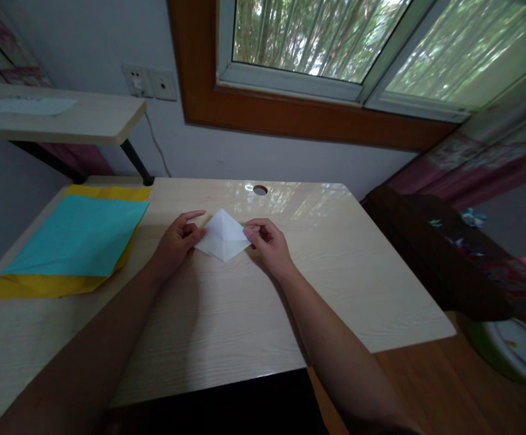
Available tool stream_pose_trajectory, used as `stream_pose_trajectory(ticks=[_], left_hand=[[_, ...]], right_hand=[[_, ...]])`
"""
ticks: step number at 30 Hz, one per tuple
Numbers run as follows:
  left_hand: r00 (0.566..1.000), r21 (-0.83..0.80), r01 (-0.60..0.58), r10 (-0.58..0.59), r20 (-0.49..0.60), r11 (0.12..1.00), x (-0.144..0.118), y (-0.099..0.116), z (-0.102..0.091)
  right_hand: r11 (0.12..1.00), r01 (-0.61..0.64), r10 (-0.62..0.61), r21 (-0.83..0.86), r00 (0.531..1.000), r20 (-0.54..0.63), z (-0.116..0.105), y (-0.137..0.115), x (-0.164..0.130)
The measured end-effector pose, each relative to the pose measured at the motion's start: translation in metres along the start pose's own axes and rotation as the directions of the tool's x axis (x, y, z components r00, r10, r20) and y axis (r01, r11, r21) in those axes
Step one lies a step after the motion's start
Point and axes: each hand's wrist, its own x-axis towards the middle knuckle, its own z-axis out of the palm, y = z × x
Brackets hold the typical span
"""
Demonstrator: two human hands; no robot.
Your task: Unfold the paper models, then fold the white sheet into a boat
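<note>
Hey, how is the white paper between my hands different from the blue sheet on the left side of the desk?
The white paper is folded into a small diamond with creases; the blue sheet lies flat and unfolded. The white paper looks much smaller than the blue sheet. The left hand and right hand pinch the white paper's corners; the blue sheet is untouched, resting on a yellow sheet. Both lie on the desk.

Both bare forearms reach forward from the bottom edge and angle in toward each other. The left hand [177, 240] lies low, index finger stretched forward, the other fingers curled with the thumb tucked in. The right hand [269, 243] faces it, knuckles up, fingertips bunched and pinched together toward the left.
</note>
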Motion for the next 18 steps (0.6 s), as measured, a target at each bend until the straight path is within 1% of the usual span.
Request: stream_pose_trajectory(ticks=[5, 9, 13, 16, 18], left_hand=[[0.999, -0.104, 0.033, -0.036, -0.028, 0.994, 0.002, -0.003, -0.001], [0.995, -0.115, 0.079, -0.085, -0.05, 0.99, 0.003, -0.004, -0.002], [0.993, -0.082, 0.105, -0.109, -0.053, 0.991, 0.002, -0.001, 0.0], [0.992, -0.125, 0.112, -0.119, -0.045, 0.986, 0.001, -0.001, 0.001], [0.994, -0.147, 0.104, -0.107, -0.013, 0.984, 0.002, -0.003, 0.001]], right_hand=[[1.0, -0.002, 0.003, -0.028, 0.999, 0.044, 0.0, -0.01, -0.001], [0.998, -0.005, 0.007, -0.055, 0.999, 0.052, 0.001, -0.011, -0.001], [0.995, -0.01, 0.011, -0.096, 1.0, 0.01, 0.0, -0.005, 0.0], [0.995, -0.012, 0.008, -0.103, 0.999, -0.037, -0.001, 0.0, 0.002], [0.994, -0.015, 0.009, -0.106, 0.998, -0.057, -0.002, 0.002, 0.003]])
